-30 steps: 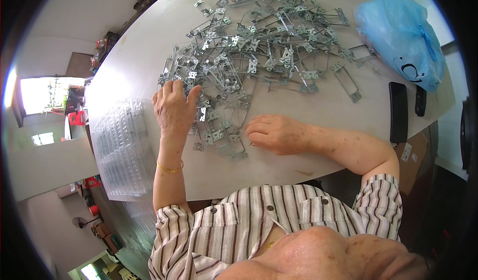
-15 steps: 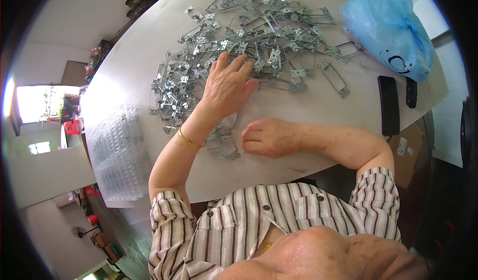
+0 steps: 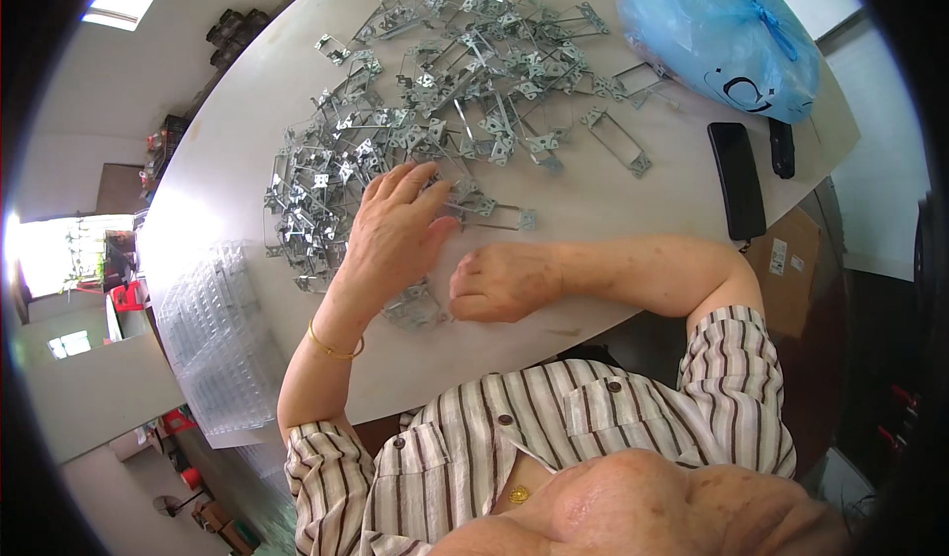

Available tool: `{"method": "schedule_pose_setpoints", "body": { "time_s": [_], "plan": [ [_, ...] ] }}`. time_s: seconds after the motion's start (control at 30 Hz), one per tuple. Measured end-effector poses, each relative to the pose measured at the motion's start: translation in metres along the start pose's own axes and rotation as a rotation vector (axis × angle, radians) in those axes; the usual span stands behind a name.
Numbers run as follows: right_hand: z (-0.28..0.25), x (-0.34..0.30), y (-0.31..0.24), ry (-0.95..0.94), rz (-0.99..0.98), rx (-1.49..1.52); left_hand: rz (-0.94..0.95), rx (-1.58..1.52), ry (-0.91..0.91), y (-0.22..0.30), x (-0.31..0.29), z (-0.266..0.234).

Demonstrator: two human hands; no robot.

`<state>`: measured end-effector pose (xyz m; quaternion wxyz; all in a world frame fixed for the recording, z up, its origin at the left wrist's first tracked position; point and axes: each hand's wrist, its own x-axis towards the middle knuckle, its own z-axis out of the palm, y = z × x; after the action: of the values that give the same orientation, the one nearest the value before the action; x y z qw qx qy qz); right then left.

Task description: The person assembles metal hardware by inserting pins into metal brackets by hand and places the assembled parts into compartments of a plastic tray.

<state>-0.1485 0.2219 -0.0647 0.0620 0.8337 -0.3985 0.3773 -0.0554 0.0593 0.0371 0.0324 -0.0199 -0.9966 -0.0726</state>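
Note:
A wide, tangled pile of metal wire-frame brackets point(image 3: 465, 82) with small punched end plates covers the far middle and left of the table. My left hand point(image 3: 395, 222), a gold bangle at its wrist, lies over the pile's near edge with fingers spread and thumb apart. By its thumb and fingertips a long bracket point(image 3: 499, 222) sticks out to the right. My right hand point(image 3: 506, 281) is curled closed close to the table, just right of the left hand. What it holds, if anything, is hidden. Several brackets point(image 3: 415, 309) lie between my wrists.
Clear plastic trays point(image 3: 217, 339) are stacked at the table's left edge. A tied blue plastic bag point(image 3: 717, 37) stands at the far right. Near it lie a black phone point(image 3: 737, 180) and a small black object point(image 3: 781, 149). A cardboard box point(image 3: 786, 269) is below the right edge.
The view has shifted a little. My left hand has drawn back toward me from the pile's middle, and brackets now lie nearer beside it. My right hand stays curled.

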Motion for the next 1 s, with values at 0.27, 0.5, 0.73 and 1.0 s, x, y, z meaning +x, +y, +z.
{"method": "schedule_pose_setpoints", "body": {
  "time_s": [0.27,0.5,0.73,1.0],
  "plan": [
    [0.000,0.002,0.006,0.055,0.123,0.125,-0.336,0.038,0.383,-0.037,-0.065,-0.007],
    [-0.006,0.004,0.009,0.041,0.176,0.187,-0.622,-0.131,0.426,-0.048,-0.122,0.013],
    [-0.006,0.003,0.013,0.076,0.238,0.114,-0.483,-0.102,0.399,-0.043,-0.124,0.029],
    [-0.012,-0.001,0.017,0.034,0.276,0.046,-0.612,-0.422,0.500,-0.050,-0.122,0.033]
  ]
}}
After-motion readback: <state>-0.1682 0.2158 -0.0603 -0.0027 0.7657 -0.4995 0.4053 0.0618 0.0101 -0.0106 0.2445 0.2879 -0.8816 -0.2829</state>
